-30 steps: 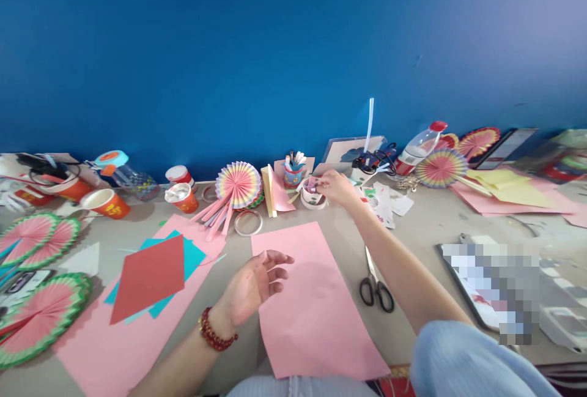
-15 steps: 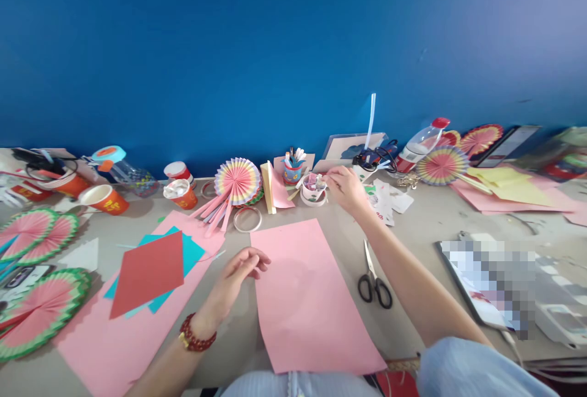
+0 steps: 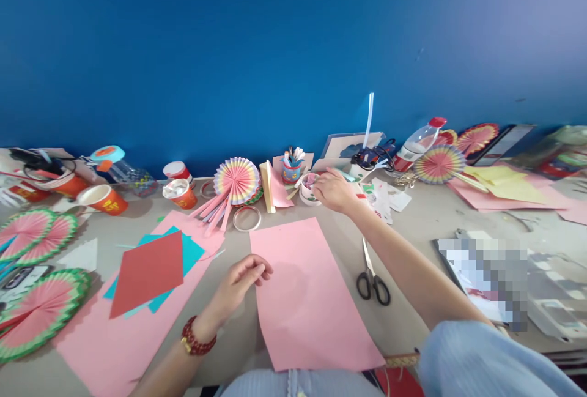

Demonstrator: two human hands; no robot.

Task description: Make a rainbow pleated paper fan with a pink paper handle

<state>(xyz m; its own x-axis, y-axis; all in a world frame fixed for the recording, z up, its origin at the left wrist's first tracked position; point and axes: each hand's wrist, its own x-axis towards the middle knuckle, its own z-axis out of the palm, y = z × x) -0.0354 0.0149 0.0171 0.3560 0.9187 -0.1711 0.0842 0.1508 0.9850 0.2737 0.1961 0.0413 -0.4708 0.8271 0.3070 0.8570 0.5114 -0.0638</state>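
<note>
At the back of the desk, my right hand (image 3: 337, 190) reaches over the right rim of a small white cup (image 3: 310, 196) with pinkish bits inside. Its fingers are bent and close together; the tips are hidden, and I cannot make out what they hold, if anything. My left hand (image 3: 247, 276) is open and loosely curled, holding nothing, over the left edge of a large pink paper sheet (image 3: 312, 299). The sheet lies in front of me. Black-handled scissors (image 3: 373, 278) rest to its right, blades pointing away.
A red square of paper (image 3: 149, 274) lies on blue and pink sheets at left. Folded paper fans (image 3: 237, 181), a tape roll (image 3: 247, 218), a pen cup (image 3: 292, 172), paper cups (image 3: 104, 199) and a bottle (image 3: 417, 143) line the back. A phone (image 3: 477, 281) lies at right.
My right hand has shifted left and slightly down, closer over the white cup, and now covers its right side. My left hand has hardly moved.
</note>
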